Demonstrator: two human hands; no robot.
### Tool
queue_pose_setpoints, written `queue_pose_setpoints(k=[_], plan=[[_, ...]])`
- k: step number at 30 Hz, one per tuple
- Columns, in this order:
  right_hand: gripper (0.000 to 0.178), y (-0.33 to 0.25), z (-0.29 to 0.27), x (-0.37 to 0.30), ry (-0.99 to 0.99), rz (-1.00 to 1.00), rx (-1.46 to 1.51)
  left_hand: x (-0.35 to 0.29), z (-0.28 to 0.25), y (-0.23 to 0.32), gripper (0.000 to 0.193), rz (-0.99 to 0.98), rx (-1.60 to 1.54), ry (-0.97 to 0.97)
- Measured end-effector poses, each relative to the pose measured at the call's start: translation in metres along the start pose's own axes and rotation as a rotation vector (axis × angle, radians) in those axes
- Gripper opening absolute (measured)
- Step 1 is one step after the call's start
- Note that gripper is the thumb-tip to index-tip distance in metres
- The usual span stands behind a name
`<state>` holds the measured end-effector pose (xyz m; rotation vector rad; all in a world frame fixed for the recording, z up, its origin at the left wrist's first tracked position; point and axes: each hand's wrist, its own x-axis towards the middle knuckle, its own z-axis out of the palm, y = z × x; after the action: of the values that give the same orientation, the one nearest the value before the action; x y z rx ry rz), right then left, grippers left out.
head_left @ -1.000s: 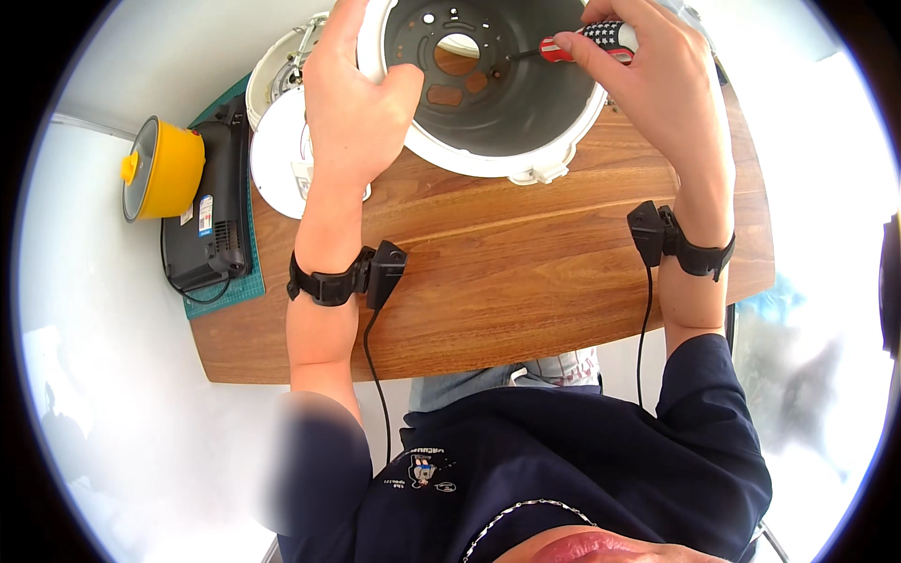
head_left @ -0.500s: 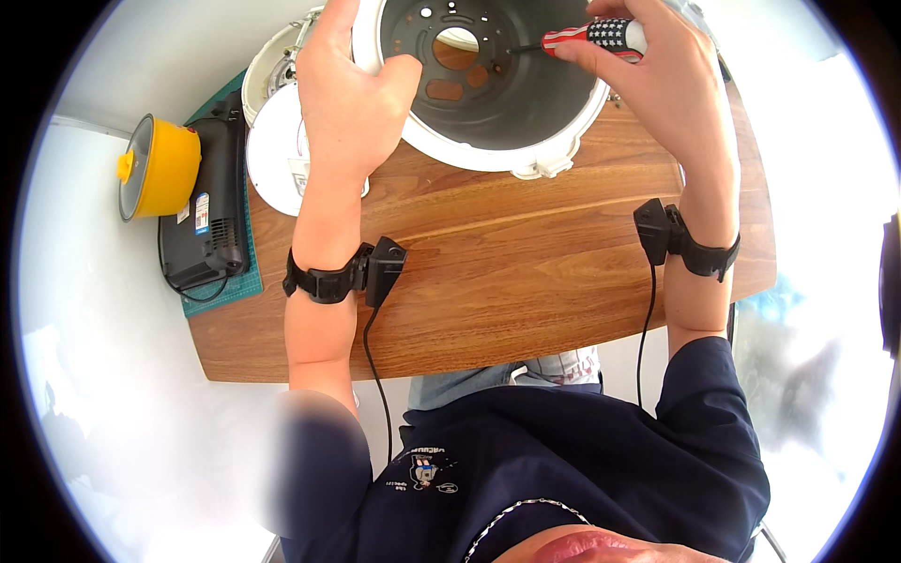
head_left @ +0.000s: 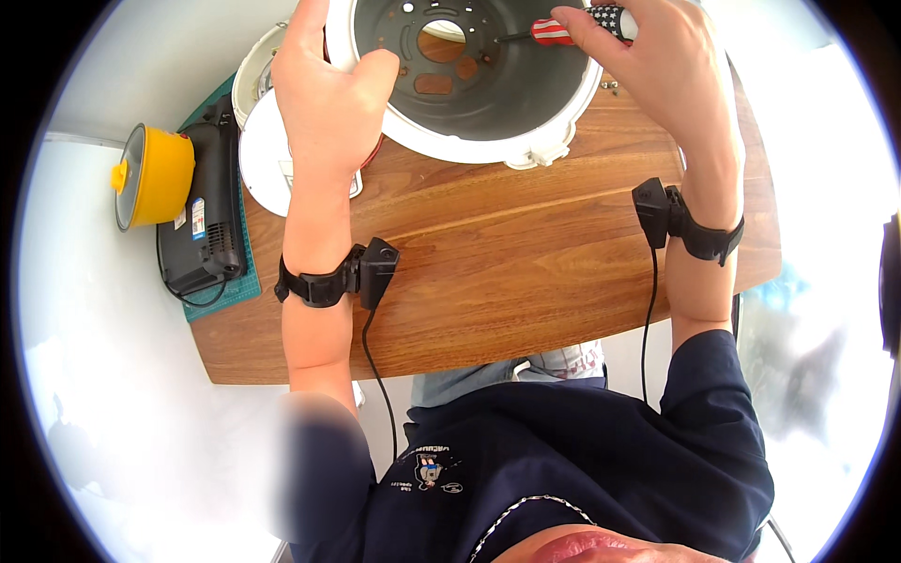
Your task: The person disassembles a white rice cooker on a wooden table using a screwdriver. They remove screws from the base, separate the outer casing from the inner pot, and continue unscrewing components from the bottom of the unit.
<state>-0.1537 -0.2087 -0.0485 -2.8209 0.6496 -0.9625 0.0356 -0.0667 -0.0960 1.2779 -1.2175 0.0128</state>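
A rice cooker housing [head_left: 460,148], white outside with a dark grey inside, lies tipped so its open mouth faces me at the top of the view. Round and slotted holes pierce its bottom, and wood shows through them. My left hand [head_left: 333,117] grips its left rim, thumb on the edge; the fingertips run out past the picture's top. In my right hand [head_left: 671,84] is a screwdriver [head_left: 552,32] with a red-and-white striped, starred handle. Its thin shaft points left into the housing, the tip near the bottom's right side. Whether it touches a screw cannot be made out.
A few small screws [head_left: 610,86] lie right of the housing. Left of my arm are a white round cover [head_left: 261,174] and a white ring-shaped part [head_left: 251,80]. Farther left, a yellow pot [head_left: 167,176] and a black appliance [head_left: 202,246] rest on a green mat [head_left: 246,284] on the wooden table [head_left: 507,272].
The housing has shifted slightly left and away from me, with my left hand on it. The screwdriver has moved a little left too. More of the screws beside the housing now shows.
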Motion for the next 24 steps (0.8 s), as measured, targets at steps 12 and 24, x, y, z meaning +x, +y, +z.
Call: queue_pose_setpoints(k=[12,24], plan=[[0.025,0.006,0.003,-0.004,-0.089,-0.326,0.129,0.007,-0.004,0.0,0.078,0.096,0.122,-0.048],[0.031,-0.023,-0.023,0.001,-0.113,0.118,0.28,0.007,-0.006,-0.019,0.078,0.094,-0.009,-0.056]])
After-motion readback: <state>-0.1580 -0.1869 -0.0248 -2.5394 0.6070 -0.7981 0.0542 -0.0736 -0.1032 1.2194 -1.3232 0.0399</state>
